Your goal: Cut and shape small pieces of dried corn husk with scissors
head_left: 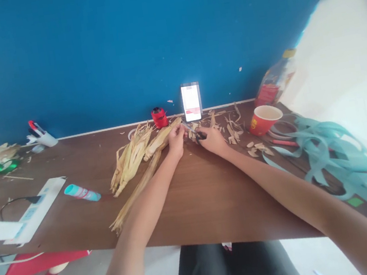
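Observation:
My left hand (176,139) is closed on the end of a bundle of dry straw-coloured husk strips (132,161) that lies across the brown table (196,200). My right hand (212,140) grips small dark-handled scissors (197,135), whose blades point at the husk end held by the left hand. Cut husk scraps (234,132) lie scattered just behind and to the right of the hands. A phone (191,102) with a lit screen leans against the blue wall behind the hands.
A red thread spool (159,116) stands by the wall. A red paper cup (263,119), tape rolls and a heap of pale teal strips (338,155) fill the right. On the left lie a teal tube (82,192), a white power strip (32,210) and a cup holding pens (43,136).

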`<control>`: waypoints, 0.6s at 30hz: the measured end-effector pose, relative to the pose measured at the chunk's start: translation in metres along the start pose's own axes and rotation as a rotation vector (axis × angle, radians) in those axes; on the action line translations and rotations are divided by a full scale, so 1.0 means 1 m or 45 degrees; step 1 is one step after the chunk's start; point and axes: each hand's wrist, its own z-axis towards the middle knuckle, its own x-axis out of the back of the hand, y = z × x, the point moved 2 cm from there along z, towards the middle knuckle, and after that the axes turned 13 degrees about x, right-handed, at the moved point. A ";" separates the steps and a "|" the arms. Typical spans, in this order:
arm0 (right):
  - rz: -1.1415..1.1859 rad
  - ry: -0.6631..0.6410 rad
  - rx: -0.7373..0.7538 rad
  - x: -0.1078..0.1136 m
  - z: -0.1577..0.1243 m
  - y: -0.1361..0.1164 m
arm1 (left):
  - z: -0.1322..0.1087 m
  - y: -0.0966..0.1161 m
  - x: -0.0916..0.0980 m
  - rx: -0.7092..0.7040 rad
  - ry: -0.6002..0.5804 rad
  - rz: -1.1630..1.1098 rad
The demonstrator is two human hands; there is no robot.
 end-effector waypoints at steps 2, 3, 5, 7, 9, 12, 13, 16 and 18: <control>-0.027 -0.004 -0.009 0.000 0.000 0.000 | -0.001 0.001 0.000 0.008 -0.001 -0.005; -0.040 -0.005 -0.014 0.000 0.000 0.000 | -0.001 0.001 0.000 0.011 -0.003 -0.007; -0.059 -0.010 -0.022 0.000 0.001 -0.001 | -0.001 0.001 0.000 0.011 -0.009 -0.014; -0.068 -0.015 -0.026 0.001 0.000 -0.002 | 0.000 0.001 0.000 0.006 -0.017 -0.016; -0.068 -0.018 -0.023 0.001 0.000 -0.003 | 0.000 0.000 0.000 0.001 -0.018 -0.011; -0.073 -0.021 -0.014 0.002 -0.001 -0.004 | -0.001 0.001 0.000 0.000 -0.017 -0.005; -0.076 -0.025 -0.017 0.003 -0.001 -0.004 | -0.001 0.001 0.000 0.001 -0.016 -0.006; -0.092 -0.039 -0.027 0.002 0.000 -0.004 | -0.002 0.003 -0.001 -0.001 -0.020 -0.019; -0.098 -0.041 -0.021 0.002 0.000 -0.004 | -0.002 0.003 -0.001 -0.005 -0.030 -0.026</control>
